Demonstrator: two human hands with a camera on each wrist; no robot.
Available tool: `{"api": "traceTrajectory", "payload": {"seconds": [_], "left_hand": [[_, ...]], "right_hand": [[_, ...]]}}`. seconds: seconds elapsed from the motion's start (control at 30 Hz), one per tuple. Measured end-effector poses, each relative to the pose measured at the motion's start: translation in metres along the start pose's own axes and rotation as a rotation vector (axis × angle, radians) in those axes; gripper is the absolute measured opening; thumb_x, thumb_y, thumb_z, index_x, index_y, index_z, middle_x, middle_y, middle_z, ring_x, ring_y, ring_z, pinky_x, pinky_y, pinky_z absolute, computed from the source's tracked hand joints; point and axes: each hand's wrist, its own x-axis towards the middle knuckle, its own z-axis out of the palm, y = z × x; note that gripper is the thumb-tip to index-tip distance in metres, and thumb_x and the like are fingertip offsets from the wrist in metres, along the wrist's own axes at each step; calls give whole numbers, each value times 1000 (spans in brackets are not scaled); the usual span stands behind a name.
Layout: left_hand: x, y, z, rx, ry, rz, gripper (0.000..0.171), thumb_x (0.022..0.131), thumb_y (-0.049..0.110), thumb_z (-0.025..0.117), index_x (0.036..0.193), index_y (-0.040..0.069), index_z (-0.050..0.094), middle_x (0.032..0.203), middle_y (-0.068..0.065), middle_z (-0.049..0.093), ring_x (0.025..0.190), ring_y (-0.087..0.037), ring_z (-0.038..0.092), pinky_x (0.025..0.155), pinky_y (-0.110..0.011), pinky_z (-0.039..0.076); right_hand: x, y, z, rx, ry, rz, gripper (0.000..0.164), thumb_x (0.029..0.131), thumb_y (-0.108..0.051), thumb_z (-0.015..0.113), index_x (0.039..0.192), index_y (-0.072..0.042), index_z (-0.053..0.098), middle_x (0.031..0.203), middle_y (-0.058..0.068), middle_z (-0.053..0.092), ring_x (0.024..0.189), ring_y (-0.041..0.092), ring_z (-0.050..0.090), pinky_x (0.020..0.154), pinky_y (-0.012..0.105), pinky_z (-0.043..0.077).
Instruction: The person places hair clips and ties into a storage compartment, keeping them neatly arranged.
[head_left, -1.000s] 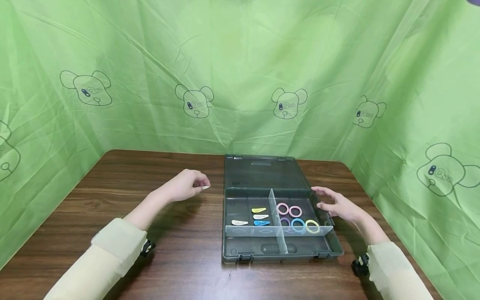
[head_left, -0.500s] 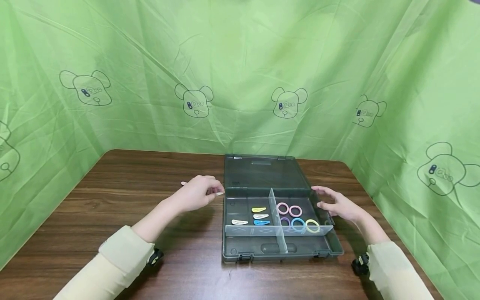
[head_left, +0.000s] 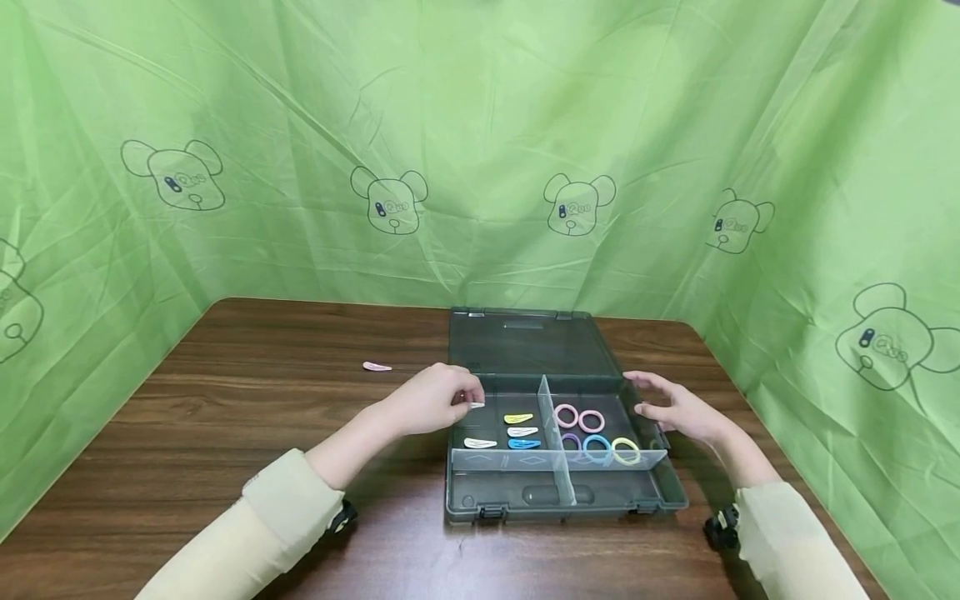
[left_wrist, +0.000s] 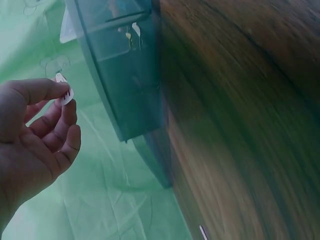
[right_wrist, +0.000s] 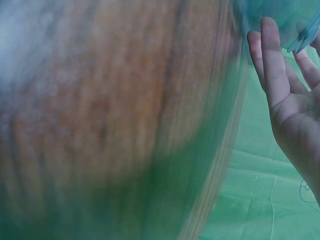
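A white hair clip (left_wrist: 64,89) is pinched between the thumb and forefinger of my left hand (head_left: 431,400). That hand hovers over the back-left compartment of the dark translucent divided box (head_left: 510,507). In this compartment lie a yellow clip (head_left: 518,418), a blue clip (head_left: 524,444) and two whitish clips, one (head_left: 480,443) near the left wall. The back-right compartment holds several ring-shaped hair ties, among them a blue hair tie (head_left: 597,449) and a yellow hair tie (head_left: 626,451). My right hand (head_left: 681,412) rests against the box's right side, its fingers fairly straight.
A pink clip (head_left: 377,367) lies on the brown wooden table (head_left: 247,392), left of the box. The box's lid (head_left: 528,343) is folded back behind it. Clear dividers (head_left: 506,460) stand up inside. A green curtain (head_left: 480,125) surrounds the table.
My left hand has moved right and slightly down with the white hair clip, from over the table to over the box. The pink clip has come into view. My right hand stays put.
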Motion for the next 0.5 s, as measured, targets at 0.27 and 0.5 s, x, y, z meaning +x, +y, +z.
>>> {"api": "traceTrajectory", "payload": {"seconds": [0.27,0.5], "left_hand": [[13,-6,17,-11,-49,54,15,82,2,61,84,14,68,75,10,60,71,-7,55,66,-20,45],[21,-15,30,-63,-153,43,13,83,3,66,84,16,68,76,10,63,71,-1,55,68,-18,47]], "right_hand": [[0,-1,1,12,-5,1,63,93,-12,58,146,-4,25,142,30,24,93,18,64,72,38,56],[0,-2,1,16,-8,-1,62,93,-11,57,145,-3,25,142,30,24,93,18,64,72,38,56]]}}
